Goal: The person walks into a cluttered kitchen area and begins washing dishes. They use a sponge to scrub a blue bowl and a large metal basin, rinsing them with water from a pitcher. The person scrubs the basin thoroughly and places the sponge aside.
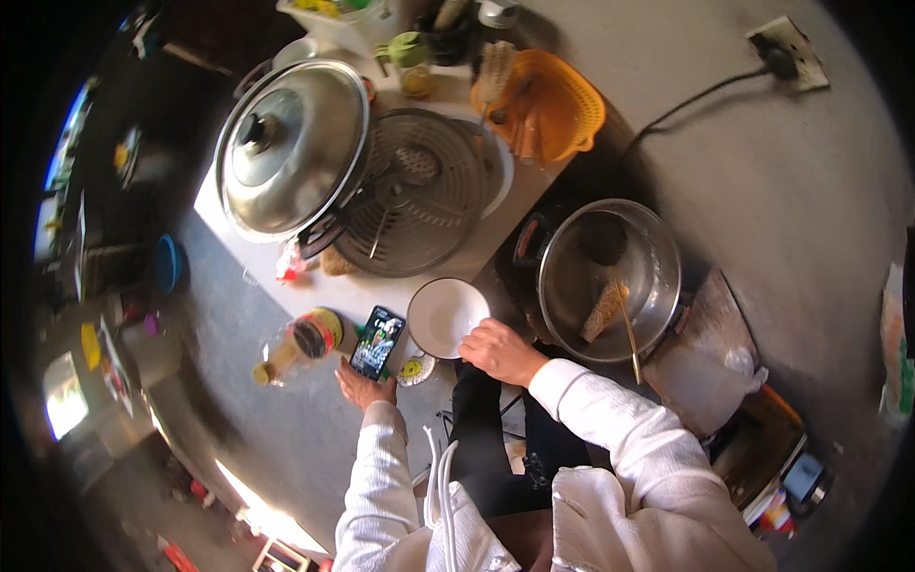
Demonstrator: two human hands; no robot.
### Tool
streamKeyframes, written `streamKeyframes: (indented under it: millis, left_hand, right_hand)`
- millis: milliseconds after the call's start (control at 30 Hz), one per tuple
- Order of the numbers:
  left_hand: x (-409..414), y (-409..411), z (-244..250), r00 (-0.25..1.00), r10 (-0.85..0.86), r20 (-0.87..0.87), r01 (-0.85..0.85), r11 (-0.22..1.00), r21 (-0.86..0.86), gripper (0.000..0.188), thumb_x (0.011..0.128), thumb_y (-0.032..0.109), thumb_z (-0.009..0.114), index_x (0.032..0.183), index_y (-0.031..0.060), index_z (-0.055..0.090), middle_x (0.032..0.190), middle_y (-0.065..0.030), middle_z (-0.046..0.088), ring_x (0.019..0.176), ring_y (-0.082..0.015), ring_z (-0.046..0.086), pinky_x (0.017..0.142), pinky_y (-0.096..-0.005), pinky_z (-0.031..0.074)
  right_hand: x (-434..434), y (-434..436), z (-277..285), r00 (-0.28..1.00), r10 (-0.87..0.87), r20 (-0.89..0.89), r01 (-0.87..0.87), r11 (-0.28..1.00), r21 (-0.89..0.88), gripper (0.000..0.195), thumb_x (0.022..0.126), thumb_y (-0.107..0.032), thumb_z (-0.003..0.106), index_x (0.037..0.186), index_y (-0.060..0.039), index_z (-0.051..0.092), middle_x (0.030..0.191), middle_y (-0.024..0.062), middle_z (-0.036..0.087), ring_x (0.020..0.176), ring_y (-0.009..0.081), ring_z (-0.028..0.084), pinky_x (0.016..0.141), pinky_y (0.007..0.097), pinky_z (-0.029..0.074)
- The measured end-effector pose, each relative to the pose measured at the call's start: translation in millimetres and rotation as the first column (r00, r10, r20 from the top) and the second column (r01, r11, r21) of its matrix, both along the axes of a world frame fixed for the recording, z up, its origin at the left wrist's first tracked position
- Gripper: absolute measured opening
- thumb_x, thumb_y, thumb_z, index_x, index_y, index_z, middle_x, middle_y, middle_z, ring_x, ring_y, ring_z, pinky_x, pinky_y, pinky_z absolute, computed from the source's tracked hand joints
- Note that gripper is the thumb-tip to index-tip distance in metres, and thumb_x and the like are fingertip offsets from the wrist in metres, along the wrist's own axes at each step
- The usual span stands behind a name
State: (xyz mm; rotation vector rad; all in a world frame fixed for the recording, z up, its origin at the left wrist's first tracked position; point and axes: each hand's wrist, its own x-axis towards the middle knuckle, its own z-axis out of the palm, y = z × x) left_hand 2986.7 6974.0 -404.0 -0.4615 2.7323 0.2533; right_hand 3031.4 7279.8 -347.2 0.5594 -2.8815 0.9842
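Observation:
My right hand grips the rim of a white bowl with a dark edge. The bowl is tipped so that its bare inside faces up. At the table's near corner, my left hand is around the lower end of a black smartphone, whose lit screen faces me. Left of the phone is a clear plastic bottle with a yellow cap and a coloured label. A small packet with a yellow picture shows between the phone and the bowl.
To the right, a steel pot holds a brush. A lidded steel pot and dark slotted tray stand on the table. Behind are an orange basket and green-lidded jug. A cord runs to a wall socket.

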Motion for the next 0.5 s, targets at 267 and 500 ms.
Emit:
streamKeyframes:
  millis: [267,500]
  left_hand:
    - [-13.1,-23.8,-2.9,0.990,-0.064,-0.122,0.081,0.987,0.136,0.119,0.056,0.012,0.085,0.157,0.0132,0.021,0.136,-0.0099,0.053,0.136,-0.0315,0.038,0.120,-0.0469,0.018]
    - [-17.5,-27.4,-9.3,0.982,-0.102,-0.161,0.122,0.985,0.119,0.120,0.056,0.014,0.088,0.156,0.0099,0.021,0.133,-0.0093,0.056,0.133,-0.0320,0.042,0.119,-0.0474,0.018]
  right_hand:
    - [-24.2,-22.5,-30.5,0.993,0.081,-0.083,-0.068,0.986,0.154,0.009,0.081,-0.015,0.058,0.072,-0.0124,0.056,0.075,0.0030,0.058,0.083,0.0191,0.059,0.083,0.0327,0.044]
    - [-33.9,-32.8,-40.9,1.000,0.023,0.021,-0.025,0.996,0.091,0.016,0.083,-0.017,0.061,0.093,-0.0048,0.066,0.101,0.0093,0.065,0.106,0.0222,0.060,0.096,0.0367,0.045]
